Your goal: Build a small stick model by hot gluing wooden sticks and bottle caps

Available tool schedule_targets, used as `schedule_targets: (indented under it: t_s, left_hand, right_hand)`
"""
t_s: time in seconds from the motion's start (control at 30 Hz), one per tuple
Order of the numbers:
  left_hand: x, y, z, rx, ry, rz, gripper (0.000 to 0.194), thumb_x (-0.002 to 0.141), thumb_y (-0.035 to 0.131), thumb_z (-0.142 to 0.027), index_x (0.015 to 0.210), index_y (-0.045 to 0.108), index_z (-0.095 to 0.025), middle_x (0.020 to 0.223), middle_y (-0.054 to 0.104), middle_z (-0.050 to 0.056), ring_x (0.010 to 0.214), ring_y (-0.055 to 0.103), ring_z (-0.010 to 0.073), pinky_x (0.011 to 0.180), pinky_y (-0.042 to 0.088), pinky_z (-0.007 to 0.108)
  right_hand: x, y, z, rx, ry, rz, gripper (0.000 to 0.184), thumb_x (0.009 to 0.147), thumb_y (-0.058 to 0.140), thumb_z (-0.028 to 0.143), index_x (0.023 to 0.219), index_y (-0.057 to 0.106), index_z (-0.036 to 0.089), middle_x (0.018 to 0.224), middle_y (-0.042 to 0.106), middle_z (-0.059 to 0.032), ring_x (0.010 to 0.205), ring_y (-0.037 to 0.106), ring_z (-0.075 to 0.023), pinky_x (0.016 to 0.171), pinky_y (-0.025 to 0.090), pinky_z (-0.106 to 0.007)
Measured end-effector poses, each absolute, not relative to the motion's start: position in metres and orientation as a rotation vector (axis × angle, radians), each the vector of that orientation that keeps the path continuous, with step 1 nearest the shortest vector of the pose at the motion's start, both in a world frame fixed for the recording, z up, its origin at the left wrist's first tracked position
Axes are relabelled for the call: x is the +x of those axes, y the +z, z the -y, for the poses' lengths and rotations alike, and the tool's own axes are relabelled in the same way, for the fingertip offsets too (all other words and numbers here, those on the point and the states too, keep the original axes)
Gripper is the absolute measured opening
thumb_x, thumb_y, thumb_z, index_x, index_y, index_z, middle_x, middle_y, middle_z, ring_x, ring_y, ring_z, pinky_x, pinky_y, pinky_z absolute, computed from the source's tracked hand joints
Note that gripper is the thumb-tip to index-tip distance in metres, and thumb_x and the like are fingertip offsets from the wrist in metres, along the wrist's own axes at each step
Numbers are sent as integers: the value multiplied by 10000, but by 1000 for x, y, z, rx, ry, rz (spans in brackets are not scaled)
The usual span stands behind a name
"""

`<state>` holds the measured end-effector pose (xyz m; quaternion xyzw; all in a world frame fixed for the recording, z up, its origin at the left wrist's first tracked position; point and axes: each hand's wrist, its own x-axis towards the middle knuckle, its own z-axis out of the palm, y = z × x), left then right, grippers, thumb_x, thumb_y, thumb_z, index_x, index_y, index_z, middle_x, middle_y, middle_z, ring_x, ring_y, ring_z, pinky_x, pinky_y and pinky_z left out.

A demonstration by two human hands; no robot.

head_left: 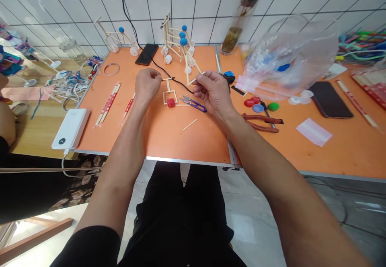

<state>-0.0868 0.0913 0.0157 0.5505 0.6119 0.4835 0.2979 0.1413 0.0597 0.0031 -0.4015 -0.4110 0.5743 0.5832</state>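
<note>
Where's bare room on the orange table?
Front middle, between the short pale wooden stick and the silver metal table edge; front right, between the red-handled pliers, pale-pink rectangular sheet and that edge. Crowded: between left hand and right hand, with the purple-handled metal snips and square wooden-stick frame.

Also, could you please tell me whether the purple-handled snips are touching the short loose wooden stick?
Apart. The head view shows a strip of bare orange tabletop between the purple-handled snips and the short wooden stick.
</note>
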Motion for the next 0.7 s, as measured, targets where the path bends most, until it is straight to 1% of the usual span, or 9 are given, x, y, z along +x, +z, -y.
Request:
schedule_targets:
  t_s: [0.07, 0.13, 0.2, 0.33, 0.43, 0.53, 0.6, 0.7]
  left_hand:
    - [-72, 24, -83, 1550, 1358, -1601, 85, 777, 712, -157, 798, 733, -236, 754, 704, 10, 841, 675, 202, 733, 511, 274]
    - [-56, 31, -72, 1515, 1312, -1438, 121, 773, 735, -153, 857, 770, -232, 826, 751, 12, 811, 678, 170, 724, 524, 260]
    - [-43, 37, -62, 1455, 1193, -1265, 159, 773, 759, -151, 908, 788, -230, 879, 790, 17, 767, 684, 144, 699, 530, 255]
    - [-32, 41, -53, 1351, 1108, -1172, 237, 768, 819, -148, 983, 783, -241, 941, 829, 16, 764, 727, 132, 690, 553, 256]
    - [-31, 39, -55, 1345, 1148, -1157, 236, 795, 911, -232, 995, 788, -248, 918, 827, 9, 756, 725, 135, 687, 561, 251]
    - [-31, 32, -60, 1332, 1201, -1086, 271, 777, 995, -312, 942, 798, -227, 834, 803, 4, 697, 688, 121, 654, 544, 234]
    - [-31, 28, -63, 1309, 1229, -1037, 275, 763, 1015, -322, 893, 803, -204, 791, 791, 6, 652, 663, 106, 636, 532, 225]
    - [-34, 25, -65, 1279, 1259, -989, 229, 774, 998, -299, 848, 814, -185, 760, 788, 10, 607, 642, 90, 612, 520, 213]
  right_hand:
    - [140, 7, -57, -933, 1378, 910, 439, 880, 992, 448, 858, 600, 250, 810, 778, 75, 580, 705, -40, 520, 573, -104]
    - [139, 10, -55, -925, 1401, 879, 436, 873, 999, 443, 874, 606, 254, 843, 795, 71, 605, 724, -42, 544, 592, -104]
    - [139, 12, -53, -913, 1399, 865, 436, 871, 1001, 454, 892, 611, 261, 876, 813, 64, 636, 747, -53, 563, 613, -114]
    - [138, 15, -51, -894, 1376, 842, 443, 858, 1013, 467, 914, 621, 269, 893, 824, 61, 674, 776, -73, 584, 635, -135]
    - [136, 15, -49, -884, 1403, 788, 426, 853, 1018, 434, 918, 634, 263, 881, 825, 66, 678, 768, -62, 579, 611, -115]
    - [134, 12, -48, -861, 1440, 758, 401, 855, 1014, 397, 915, 646, 249, 859, 820, 66, 677, 752, -55, 569, 591, -104]
    - [133, 10, -48, -849, 1459, 766, 398, 842, 1020, 372, 905, 651, 238, 860, 820, 59, 678, 746, -55, 572, 593, -109]
    - [134, 6, -48, -863, 1446, 827, 394, 821, 1029, 366, 929, 673, 234, 895, 827, 51, 676, 743, -59, 572, 594, -120]
